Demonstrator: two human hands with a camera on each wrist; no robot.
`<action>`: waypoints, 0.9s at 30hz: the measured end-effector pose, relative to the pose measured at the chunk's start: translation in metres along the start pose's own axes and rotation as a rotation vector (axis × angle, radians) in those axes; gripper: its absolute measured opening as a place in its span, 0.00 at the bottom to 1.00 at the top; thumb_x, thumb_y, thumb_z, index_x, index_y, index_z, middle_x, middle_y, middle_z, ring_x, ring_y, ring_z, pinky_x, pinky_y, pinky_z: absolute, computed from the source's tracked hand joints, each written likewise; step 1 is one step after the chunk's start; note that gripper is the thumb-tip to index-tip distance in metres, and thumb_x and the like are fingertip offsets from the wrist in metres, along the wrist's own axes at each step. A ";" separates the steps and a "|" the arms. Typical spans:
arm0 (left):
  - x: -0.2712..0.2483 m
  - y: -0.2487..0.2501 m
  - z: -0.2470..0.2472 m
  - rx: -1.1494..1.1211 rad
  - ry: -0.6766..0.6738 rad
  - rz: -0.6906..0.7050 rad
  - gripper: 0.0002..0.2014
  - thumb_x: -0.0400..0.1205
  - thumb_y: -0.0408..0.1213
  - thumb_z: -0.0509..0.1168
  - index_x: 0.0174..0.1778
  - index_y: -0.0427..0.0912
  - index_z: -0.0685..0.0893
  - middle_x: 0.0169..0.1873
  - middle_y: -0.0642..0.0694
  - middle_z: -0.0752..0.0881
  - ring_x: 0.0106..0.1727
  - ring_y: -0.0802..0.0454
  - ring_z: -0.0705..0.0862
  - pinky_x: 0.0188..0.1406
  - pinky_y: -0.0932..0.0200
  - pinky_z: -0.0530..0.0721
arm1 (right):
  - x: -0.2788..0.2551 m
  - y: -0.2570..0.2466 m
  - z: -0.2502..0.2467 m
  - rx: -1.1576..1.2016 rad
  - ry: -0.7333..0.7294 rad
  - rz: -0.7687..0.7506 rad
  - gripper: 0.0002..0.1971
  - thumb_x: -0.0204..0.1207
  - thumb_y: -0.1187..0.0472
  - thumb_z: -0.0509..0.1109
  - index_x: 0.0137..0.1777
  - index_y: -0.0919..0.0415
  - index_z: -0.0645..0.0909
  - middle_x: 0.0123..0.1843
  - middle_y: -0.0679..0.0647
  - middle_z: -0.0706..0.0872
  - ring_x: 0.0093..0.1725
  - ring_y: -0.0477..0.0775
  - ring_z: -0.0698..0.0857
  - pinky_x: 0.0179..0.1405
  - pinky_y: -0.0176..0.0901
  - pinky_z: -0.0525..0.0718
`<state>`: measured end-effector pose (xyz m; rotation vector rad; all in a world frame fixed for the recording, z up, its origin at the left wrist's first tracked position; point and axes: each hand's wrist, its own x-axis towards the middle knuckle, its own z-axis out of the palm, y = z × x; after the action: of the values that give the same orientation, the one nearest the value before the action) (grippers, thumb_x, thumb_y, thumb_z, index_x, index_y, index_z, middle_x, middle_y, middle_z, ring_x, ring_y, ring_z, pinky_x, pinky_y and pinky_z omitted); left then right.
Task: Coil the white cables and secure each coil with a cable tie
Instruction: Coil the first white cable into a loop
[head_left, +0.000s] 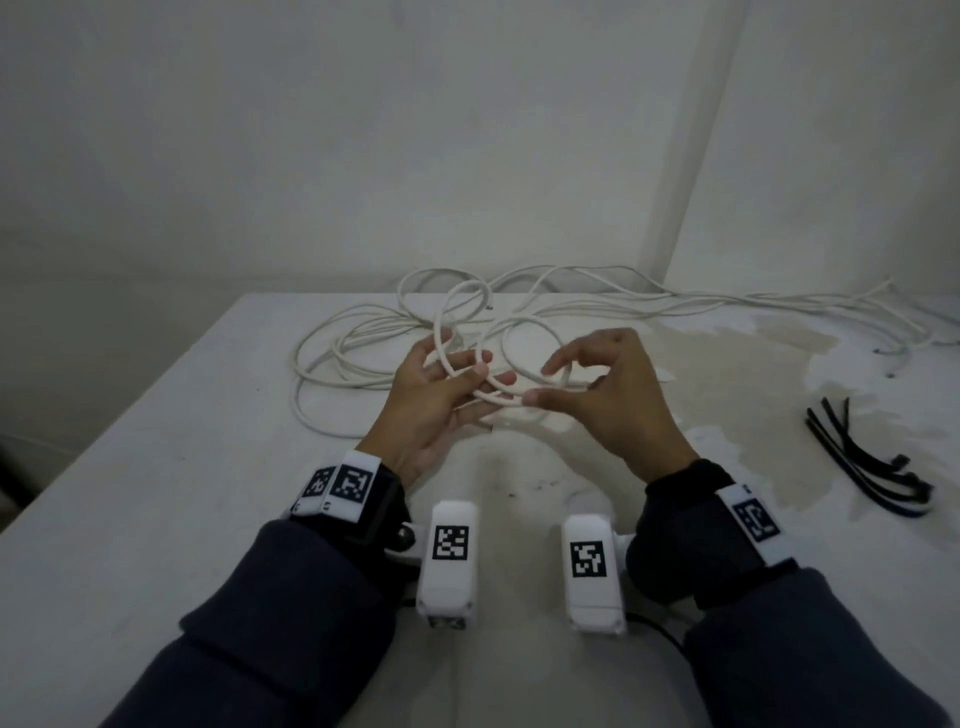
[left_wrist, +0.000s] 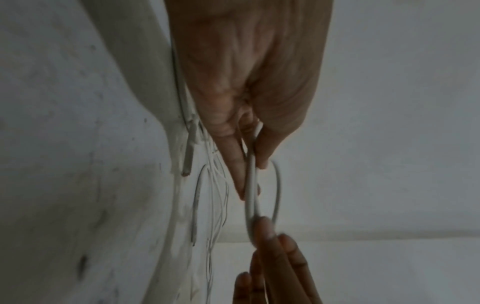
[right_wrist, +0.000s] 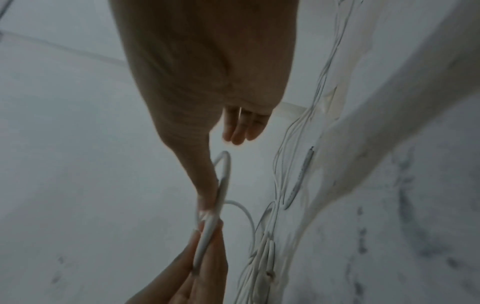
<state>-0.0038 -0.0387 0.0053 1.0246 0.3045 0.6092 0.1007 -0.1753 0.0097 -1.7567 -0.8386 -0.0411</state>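
Thick white round cable (head_left: 496, 397): a few loops above the worn white table (head_left: 208, 441). Left hand (head_left: 434, 400) pinches them; right hand (head_left: 602, 395) pinches the newest loop. We judge the stiff loops could spring open; the tail tangles behind; black ties (head_left: 865, 475) lie far right.

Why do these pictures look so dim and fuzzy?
Head view: dull, even light, soft focus, yet hands and black ties read clearly. Left wrist view: dark, the left hand blurred. Right wrist view: dim, the cable smeared, table edge bent by the wide lens.
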 end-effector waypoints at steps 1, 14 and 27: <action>0.001 0.000 0.001 -0.057 -0.012 -0.001 0.23 0.81 0.18 0.61 0.72 0.35 0.69 0.48 0.38 0.84 0.41 0.43 0.91 0.38 0.51 0.90 | 0.000 0.000 0.000 0.041 0.054 0.057 0.22 0.54 0.57 0.88 0.43 0.47 0.79 0.53 0.51 0.77 0.49 0.42 0.80 0.40 0.24 0.74; -0.010 -0.008 0.006 0.092 -0.215 -0.207 0.09 0.78 0.19 0.64 0.45 0.37 0.77 0.40 0.40 0.85 0.38 0.53 0.89 0.39 0.67 0.87 | 0.000 -0.004 0.001 0.886 -0.117 0.439 0.18 0.85 0.56 0.61 0.34 0.60 0.82 0.31 0.52 0.85 0.36 0.49 0.85 0.42 0.40 0.85; -0.005 0.001 0.008 0.120 -0.043 -0.004 0.07 0.87 0.30 0.55 0.54 0.35 0.78 0.42 0.41 0.88 0.41 0.48 0.90 0.37 0.56 0.90 | -0.004 -0.010 0.009 0.971 -0.005 0.432 0.15 0.86 0.54 0.59 0.39 0.60 0.76 0.19 0.45 0.62 0.18 0.42 0.62 0.20 0.32 0.66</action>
<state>-0.0045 -0.0470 0.0099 1.1504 0.3080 0.5694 0.0886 -0.1685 0.0131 -0.9667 -0.3451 0.5665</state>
